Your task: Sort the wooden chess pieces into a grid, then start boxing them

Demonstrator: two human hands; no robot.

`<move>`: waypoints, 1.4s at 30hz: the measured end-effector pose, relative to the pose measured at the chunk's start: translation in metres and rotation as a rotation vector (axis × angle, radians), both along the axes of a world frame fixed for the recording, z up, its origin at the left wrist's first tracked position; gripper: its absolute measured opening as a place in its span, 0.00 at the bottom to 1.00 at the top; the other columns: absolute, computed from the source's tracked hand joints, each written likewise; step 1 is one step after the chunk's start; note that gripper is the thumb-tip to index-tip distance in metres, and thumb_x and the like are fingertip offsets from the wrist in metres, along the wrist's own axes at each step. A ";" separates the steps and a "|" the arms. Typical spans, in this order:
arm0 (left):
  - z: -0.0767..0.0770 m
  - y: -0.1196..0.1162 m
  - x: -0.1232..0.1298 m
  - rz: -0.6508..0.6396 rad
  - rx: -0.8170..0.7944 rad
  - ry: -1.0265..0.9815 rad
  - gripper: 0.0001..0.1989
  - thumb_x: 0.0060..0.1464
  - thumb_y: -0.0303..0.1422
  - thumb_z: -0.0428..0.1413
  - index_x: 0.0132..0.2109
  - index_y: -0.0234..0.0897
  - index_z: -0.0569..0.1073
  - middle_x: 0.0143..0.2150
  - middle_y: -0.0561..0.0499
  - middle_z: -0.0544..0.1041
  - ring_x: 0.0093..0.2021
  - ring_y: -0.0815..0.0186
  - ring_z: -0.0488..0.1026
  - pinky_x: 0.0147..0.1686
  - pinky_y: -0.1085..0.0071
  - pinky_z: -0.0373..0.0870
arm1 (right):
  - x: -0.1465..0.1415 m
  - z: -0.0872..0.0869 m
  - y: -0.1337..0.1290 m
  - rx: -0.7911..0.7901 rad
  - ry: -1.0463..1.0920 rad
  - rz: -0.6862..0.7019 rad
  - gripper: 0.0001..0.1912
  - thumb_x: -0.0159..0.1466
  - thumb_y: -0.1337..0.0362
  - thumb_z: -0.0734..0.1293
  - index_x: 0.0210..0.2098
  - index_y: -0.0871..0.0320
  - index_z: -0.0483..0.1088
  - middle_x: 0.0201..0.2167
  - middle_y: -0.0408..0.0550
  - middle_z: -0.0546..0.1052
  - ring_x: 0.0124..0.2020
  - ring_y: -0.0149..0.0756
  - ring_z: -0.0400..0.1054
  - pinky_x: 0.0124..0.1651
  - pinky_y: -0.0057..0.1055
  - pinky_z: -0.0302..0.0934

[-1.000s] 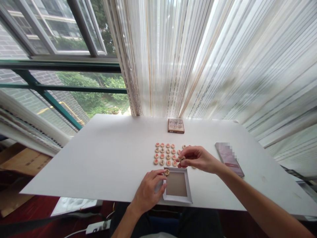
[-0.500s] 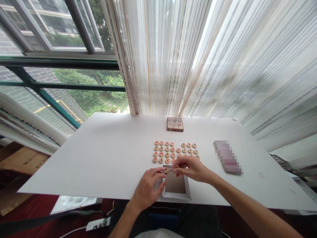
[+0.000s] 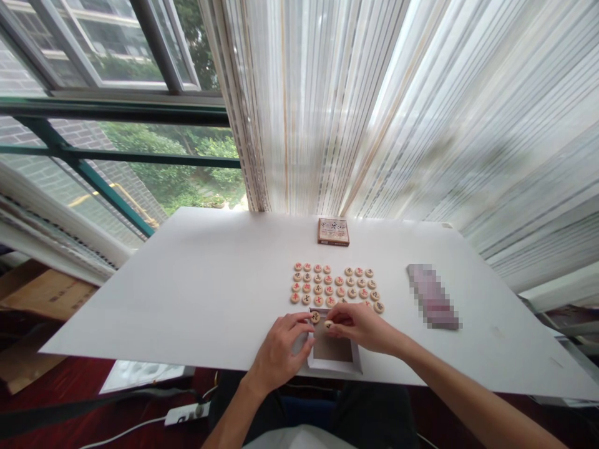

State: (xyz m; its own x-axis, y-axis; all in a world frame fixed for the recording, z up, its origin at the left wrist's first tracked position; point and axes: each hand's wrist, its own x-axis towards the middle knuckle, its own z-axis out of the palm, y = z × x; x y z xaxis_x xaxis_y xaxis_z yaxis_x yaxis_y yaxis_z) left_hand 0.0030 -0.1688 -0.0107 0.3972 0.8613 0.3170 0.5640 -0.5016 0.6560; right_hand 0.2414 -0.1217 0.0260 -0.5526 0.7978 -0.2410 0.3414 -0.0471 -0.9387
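Near the front edge of the table lies a shallow open box tray (image 3: 358, 360) with a brown bottom. A round Chinese chess piece (image 3: 315, 317) with a dark character is in its far left corner. My left hand (image 3: 283, 349) is at the tray's left side, thumb and fingers apart, a fingertip at that corner piece. Over the tray, my right hand (image 3: 360, 324) pinches another Chinese chess piece (image 3: 328, 325), partly covered by its fingers. Beyond the tray, several wooden pieces (image 3: 329, 280) with red or black characters lie in rows; my right hand hides part of the nearest row.
A printed cardboard box lid (image 3: 333, 231) lies at the back of the white table (image 3: 187, 280). To the right is a blurred-out pinkish object (image 3: 433, 296). Curtains (image 3: 322, 112) and a window stand behind the table. A power strip (image 3: 187, 414) lies below its front edge.
My right hand has lowered slightly towards the tray, and the piece in its fingers now shows more clearly. The left hand stays at the tray's side. The view has shifted a little.
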 end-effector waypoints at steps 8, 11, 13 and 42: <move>0.002 0.000 0.000 0.007 0.018 -0.004 0.10 0.61 0.29 0.56 0.48 0.44 0.75 0.56 0.47 0.75 0.57 0.56 0.71 0.55 0.55 0.70 | -0.004 0.003 -0.001 0.488 -0.232 0.122 0.09 0.67 0.65 0.64 0.40 0.54 0.79 0.31 0.46 0.81 0.31 0.34 0.73 0.36 0.27 0.64; 0.002 0.000 0.000 0.017 0.022 0.004 0.10 0.61 0.28 0.56 0.48 0.44 0.75 0.55 0.47 0.75 0.56 0.57 0.72 0.55 0.56 0.70 | -0.005 0.006 0.000 0.551 -0.249 0.138 0.11 0.69 0.66 0.63 0.41 0.54 0.79 0.32 0.47 0.81 0.31 0.34 0.72 0.37 0.26 0.64; 0.002 0.000 0.000 0.018 0.019 0.007 0.10 0.61 0.28 0.56 0.48 0.44 0.75 0.55 0.48 0.75 0.56 0.57 0.72 0.55 0.56 0.70 | -0.004 0.005 0.000 0.538 -0.244 0.126 0.11 0.68 0.68 0.64 0.40 0.55 0.79 0.33 0.47 0.80 0.32 0.33 0.73 0.36 0.25 0.65; 0.001 0.001 0.001 0.014 0.014 0.001 0.09 0.60 0.28 0.56 0.47 0.44 0.76 0.56 0.47 0.74 0.56 0.57 0.72 0.55 0.56 0.70 | 0.001 -0.011 -0.004 0.895 -0.444 0.237 0.12 0.72 0.70 0.59 0.51 0.57 0.71 0.40 0.51 0.81 0.41 0.38 0.76 0.44 0.31 0.67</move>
